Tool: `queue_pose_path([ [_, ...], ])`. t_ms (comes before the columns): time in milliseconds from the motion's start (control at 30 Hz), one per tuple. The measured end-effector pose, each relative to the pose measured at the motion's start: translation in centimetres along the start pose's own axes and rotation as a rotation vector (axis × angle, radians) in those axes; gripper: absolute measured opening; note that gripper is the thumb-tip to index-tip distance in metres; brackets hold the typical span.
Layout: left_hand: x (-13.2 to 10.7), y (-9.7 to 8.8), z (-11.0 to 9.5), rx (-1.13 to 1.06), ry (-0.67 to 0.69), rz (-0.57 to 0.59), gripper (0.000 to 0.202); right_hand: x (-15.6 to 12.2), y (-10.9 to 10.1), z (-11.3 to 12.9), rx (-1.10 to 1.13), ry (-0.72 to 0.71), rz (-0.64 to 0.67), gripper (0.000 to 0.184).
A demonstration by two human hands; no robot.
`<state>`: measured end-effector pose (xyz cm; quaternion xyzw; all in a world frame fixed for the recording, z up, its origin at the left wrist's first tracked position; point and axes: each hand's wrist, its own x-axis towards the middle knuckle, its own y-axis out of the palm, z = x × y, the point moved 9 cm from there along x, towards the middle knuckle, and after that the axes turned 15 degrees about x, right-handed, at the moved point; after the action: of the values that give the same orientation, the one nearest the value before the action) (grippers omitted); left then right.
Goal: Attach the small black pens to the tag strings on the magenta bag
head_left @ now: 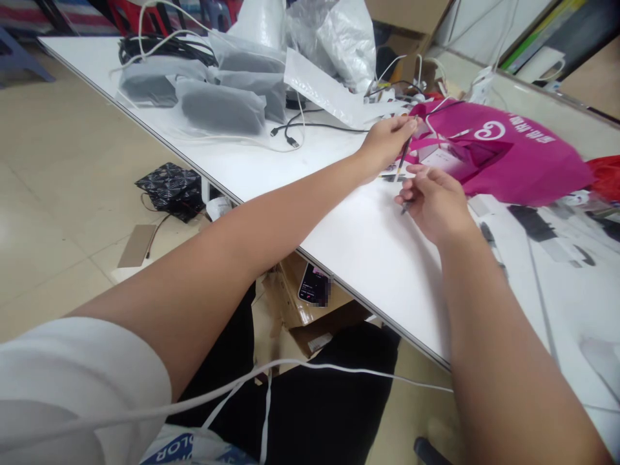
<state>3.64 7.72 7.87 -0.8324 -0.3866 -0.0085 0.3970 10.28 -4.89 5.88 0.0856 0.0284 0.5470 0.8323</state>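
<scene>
Your left hand (387, 143) is closed in a pinch, thumb and fingers nipping a thin dark stick (403, 155) near its upper end; the stick slants down and back toward you, right at the near left edge of the magenta bag (513, 161). Your right hand (436, 201) sits just nearer you than the left, also against that edge of the bag, its fingers curled inward around a short dark piece (405, 207) whose tip pokes out below the knuckles. Motion blur keeps you from telling whether that piece joins the stick above it. The two hands are close together but not touching.

Both hands hover low over the white table (368, 245), on which the bag lies flat with white lettering on its upper face. Left of the bag a black cable (310, 126) trails across the tabletop, its plug ends loose. Further left of the bag lie several grey wrapped packages (220, 106), stacked against each other, with clear plastic bags (339, 39) heaped behind them. Right of the bag, at the frame's edge, a red thing (605, 175) shows in part.

Below the table's near edge, down and left of the bag, a cardboard box (290, 303) holds a phone (314, 284) propped on its flap. Far to the left of the bag, on the floor, sits a black patterned object (169, 186). A white cord (310, 368) crosses your lap.
</scene>
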Motion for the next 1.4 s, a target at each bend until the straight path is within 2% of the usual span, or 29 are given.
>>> queue_pose_path([
  [100, -0.5, -1.6, 1.7, -0.406, -0.145, -0.233, 0.054, -0.8, 0.7, -0.2, 0.0, 0.085, 0.033, 0.033],
  [133, -0.7, -1.7, 1.8, -0.467, -0.16, -0.259, 0.055, -1.1, 0.9, -0.3, 0.0, 0.11, 0.051, 0.034],
  [200, -0.9, -1.6, 1.3, -0.42, -0.151, -0.223, 0.055, -1.5, 1.2, -0.5, -0.005, 0.146, 0.088, 0.039],
  [300, -1.3, -1.2, -0.2, -0.191, -0.111, -0.142, 0.061, -1.7, 1.5, -0.8, -0.023, 0.159, 0.13, 0.041],
  [467, -1.9, -1.3, -1.1, -0.108, -0.129, -0.178, 0.074, -1.7, 1.3, -1.4, -0.057, 0.184, 0.149, 0.043],
  [600, -0.3, 0.5, -0.9, -0.115, -0.046, -0.013, 0.073, -1.6, 1.3, -1.8, -0.066, 0.206, 0.195, 0.044],
  [667, 0.6, 0.3, 0.0, -0.294, -0.033, -0.068, 0.062, -1.6, 1.4, -2.0, -0.066, 0.216, 0.226, 0.043],
  [800, 0.2, -0.6, 2.1, -0.849, -0.142, -0.339, 0.032, -1.3, 1.5, -1.7, -0.048, 0.208, 0.266, 0.044],
  [900, -1.4, 0.1, 1.3, -1.007, -0.181, -0.346, 0.021, -0.6, 1.2, -1.1, -0.011, 0.168, 0.237, 0.049],
  [1000, -2.5, 1.3, -0.1, -0.973, -0.189, -0.239, 0.025, 0.0, 0.9, -0.8, 0.031, 0.142, 0.206, 0.053],
  [1100, -2.5, 2.0, -0.7, -0.918, -0.154, -0.143, 0.038, 0.5, 0.5, -0.3, 0.074, 0.074, 0.171, 0.057],
  [1267, -2.4, 1.6, -0.7, -0.825, -0.101, -0.144, 0.027, 1.1, 0.0, -0.1, 0.082, -0.013, 0.141, 0.063],
  [1400, -2.4, 1.0, -0.5, -0.639, -0.107, -0.136, 0.025, 1.5, -0.6, 0.2, 0.101, -0.059, 0.109, 0.056],
])
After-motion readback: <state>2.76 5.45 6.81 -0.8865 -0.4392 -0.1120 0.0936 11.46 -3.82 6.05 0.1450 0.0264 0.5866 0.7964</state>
